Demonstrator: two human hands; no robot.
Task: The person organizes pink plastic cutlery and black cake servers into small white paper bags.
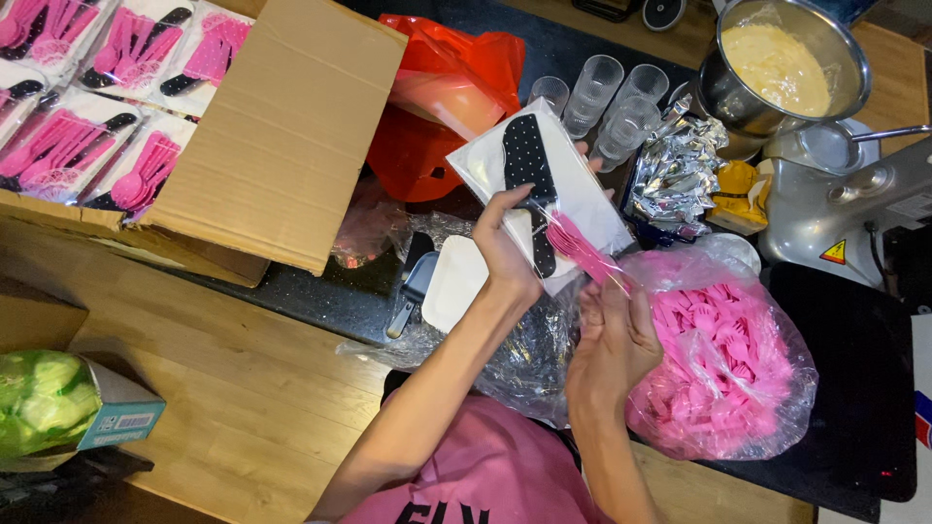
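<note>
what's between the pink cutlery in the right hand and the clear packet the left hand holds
Nothing visible: the right hand holds the pink cutlery right at the clear packet that the left hand holds up.

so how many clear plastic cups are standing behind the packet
4, clustered upright on the dark counter behind the packet held in the left hand: one at left, one at centre, one at right, one in front. More may be hidden.

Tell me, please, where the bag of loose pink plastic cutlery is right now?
In the head view, the bag of pink cutlery lies at the lower right on the dark counter, just right of the right hand and below the crumpled foil.
</note>
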